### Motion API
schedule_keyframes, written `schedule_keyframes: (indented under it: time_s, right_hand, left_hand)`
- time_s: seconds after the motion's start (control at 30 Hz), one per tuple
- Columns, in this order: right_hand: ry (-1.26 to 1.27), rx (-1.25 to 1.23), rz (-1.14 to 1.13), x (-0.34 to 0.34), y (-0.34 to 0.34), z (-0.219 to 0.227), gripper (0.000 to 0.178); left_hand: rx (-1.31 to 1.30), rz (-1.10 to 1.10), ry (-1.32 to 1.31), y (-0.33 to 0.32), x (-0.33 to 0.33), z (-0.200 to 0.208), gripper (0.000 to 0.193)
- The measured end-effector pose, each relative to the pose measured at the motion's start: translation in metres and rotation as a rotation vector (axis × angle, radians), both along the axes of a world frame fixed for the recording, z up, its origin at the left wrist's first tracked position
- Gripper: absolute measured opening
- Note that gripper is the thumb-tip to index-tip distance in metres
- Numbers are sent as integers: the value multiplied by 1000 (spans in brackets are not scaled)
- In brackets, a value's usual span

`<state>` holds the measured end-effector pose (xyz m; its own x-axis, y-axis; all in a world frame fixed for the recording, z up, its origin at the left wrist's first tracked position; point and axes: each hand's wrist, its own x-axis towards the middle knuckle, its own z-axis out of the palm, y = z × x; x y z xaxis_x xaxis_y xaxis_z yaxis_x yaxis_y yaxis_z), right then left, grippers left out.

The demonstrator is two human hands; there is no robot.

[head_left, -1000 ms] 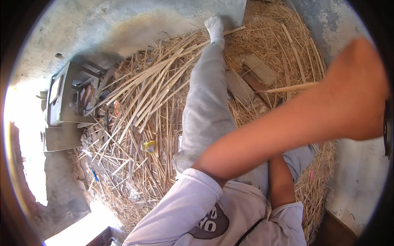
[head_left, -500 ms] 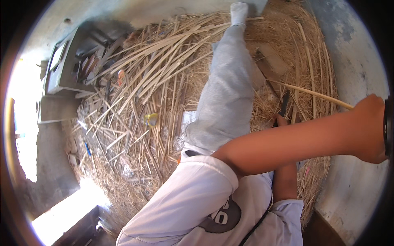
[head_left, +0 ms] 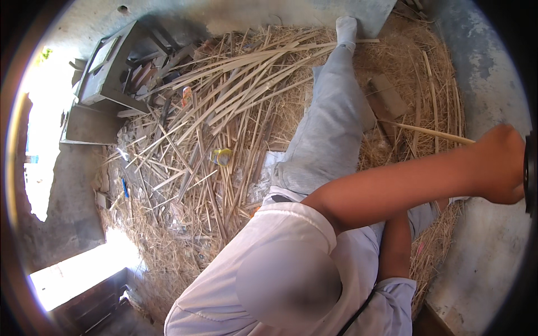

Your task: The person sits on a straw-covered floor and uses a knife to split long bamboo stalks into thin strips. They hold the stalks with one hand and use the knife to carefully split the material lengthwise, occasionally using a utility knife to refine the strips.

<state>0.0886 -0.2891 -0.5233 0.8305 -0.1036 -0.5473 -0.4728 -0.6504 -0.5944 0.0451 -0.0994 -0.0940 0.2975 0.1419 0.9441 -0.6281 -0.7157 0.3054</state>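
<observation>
Clasping a pale wooden strip point(head_left: 428, 132) between two and three o'clock in the tightly curled left hand point(head_left: 499, 165), apparently steadying it above the straw point(head_left: 417, 67); hiding the right hand behind the left forearm point(head_left: 403, 193), leaving its grip impossible to tell.

My eye on the head

I look from the left one of two cameras on the person's head. It points down and a bit ahead, with the shirt point(head_left: 218, 280) low in my view and a sock point(head_left: 347, 31) up top. The left hand point(head_left: 497, 165) is near, the straw point(head_left: 151, 252) farther off. My round, wide view has black corners.
</observation>
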Motion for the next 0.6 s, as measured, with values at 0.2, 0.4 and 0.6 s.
schedule_keyframes:
  time_s: [0.2,0.4,0.6]
  right_hand:
    - [-20,5,5,9,25,5,41]
    - [-24,7,-12,14,34,5,42]
    - [-86,8,-22,22,33,-9,42]
  left_hand:
    - [-379,-186,-245,1,8,16,14]
    - [-375,-341,-156,17,-29,32,17]
    - [-394,-293,-187,44,-51,46,28]
